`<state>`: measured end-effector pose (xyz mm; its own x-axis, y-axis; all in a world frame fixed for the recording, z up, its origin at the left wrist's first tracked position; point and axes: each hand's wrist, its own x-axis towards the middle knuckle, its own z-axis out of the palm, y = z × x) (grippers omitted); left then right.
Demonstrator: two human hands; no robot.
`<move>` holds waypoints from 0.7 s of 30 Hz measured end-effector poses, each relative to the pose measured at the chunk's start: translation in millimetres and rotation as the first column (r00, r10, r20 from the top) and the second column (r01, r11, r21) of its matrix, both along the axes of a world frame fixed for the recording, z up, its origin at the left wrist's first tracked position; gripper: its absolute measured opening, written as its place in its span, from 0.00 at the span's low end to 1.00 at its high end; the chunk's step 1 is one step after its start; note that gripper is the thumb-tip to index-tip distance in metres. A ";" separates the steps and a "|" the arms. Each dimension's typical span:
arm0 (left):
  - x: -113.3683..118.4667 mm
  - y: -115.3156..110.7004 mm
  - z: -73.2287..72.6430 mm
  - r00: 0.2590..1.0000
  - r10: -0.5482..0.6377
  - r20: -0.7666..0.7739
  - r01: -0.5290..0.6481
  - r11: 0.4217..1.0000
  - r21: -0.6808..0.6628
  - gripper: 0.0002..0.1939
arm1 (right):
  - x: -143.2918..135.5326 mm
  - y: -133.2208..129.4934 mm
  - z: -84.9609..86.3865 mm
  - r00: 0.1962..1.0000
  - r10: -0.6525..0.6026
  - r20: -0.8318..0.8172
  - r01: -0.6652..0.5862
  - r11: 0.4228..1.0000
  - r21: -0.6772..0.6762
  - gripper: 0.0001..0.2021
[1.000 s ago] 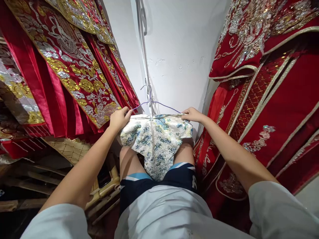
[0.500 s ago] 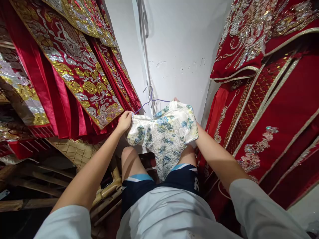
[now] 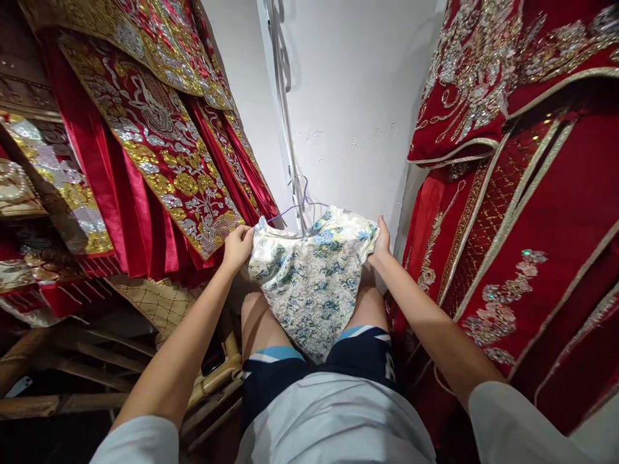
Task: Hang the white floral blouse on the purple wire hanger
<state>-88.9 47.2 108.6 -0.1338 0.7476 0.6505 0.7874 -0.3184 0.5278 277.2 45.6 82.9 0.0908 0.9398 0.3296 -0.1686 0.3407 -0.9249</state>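
My left hand (image 3: 238, 247) pinches the shirt (image 3: 314, 283) at one sleeve | my right hand (image 3: 382, 241) touches the other, grip too hidden to tell | shirt spreads between both | purple hanger (image 3: 305, 193) just beyond.

The white wall (image 3: 358, 84) is scuffed; bamboo furniture (image 3: 91, 403) stands left.

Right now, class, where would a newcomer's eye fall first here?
Probably the red garment embroidered in gold and silver at the upper left, and the deep-red garment with silvery beadwork along the right. Between them, the left hand holds a white short-sleeved top with blue floral patterning by one side, while the right hand touches its other side.
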 end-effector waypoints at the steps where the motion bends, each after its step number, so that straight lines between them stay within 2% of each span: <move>1: 5.2 0.0 7.4 1.000 0.016 -0.013 -0.015 1.000 0.025 0.15 | 2.7 2.3 2.7 0.998 -0.026 -0.048 0.025 1.000 -0.018 0.39; 3: 16.6 1.0 23.1 0.996 0.028 -0.081 -0.024 0.999 0.049 0.14 | 8.2 5.3 10.0 0.989 -0.061 -0.132 0.055 0.998 -0.044 0.39; 6: 31.5 1.9 39.4 0.970 -0.021 -0.244 0.035 0.998 0.053 0.13 | 12.8 7.9 18.4 0.977 -0.072 -0.200 0.068 0.997 -0.029 0.32; 9: 42.4 3.1 44.2 0.944 -0.059 -0.323 0.082 0.995 0.057 0.13 | 12.4 14.8 20.3 0.968 -0.102 -0.228 0.107 0.994 0.009 0.32; 13: 57.4 11.9 49.4 0.939 -0.066 -0.338 0.089 0.995 0.050 0.12 | 15.0 30.3 22.7 0.969 -0.135 -0.206 0.145 0.989 0.030 0.35; 15: 66.8 17.8 52.8 0.937 -0.066 -0.344 0.093 0.994 0.061 0.11 | 19.0 29.6 24.1 0.959 -0.149 -0.240 0.160 0.987 0.027 0.37; 17: 75.8 22.1 52.9 0.931 -0.056 -0.362 0.095 0.991 0.090 0.11 | 21.5 15.4 23.4 0.937 -0.167 -0.306 0.196 0.978 0.065 0.39; 19: 82.0 23.6 46.9 0.927 -0.046 -0.373 0.104 0.985 0.137 0.11 | 19.4 -13.2 20.4 0.933 -0.136 -0.332 0.193 0.970 0.146 0.40; 20: 83.7 23.1 41.6 0.932 -0.049 -0.358 0.113 0.981 0.160 0.12 | 16.0 -31.5 18.4 0.944 -0.085 -0.318 0.150 0.971 0.186 0.41; 21: 84.6 21.8 35.1 0.945 -0.059 -0.321 0.122 0.976 0.178 0.12 | 11.0 -51.1 16.7 0.959 0.008 -0.285 0.056 0.975 0.214 0.41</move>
<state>-4.3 69.0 143.8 0.1617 0.6028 0.7813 0.8655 -0.4670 0.1812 288.2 -5.5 99.6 0.2313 0.8446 0.4829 -0.4009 0.5350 -0.7437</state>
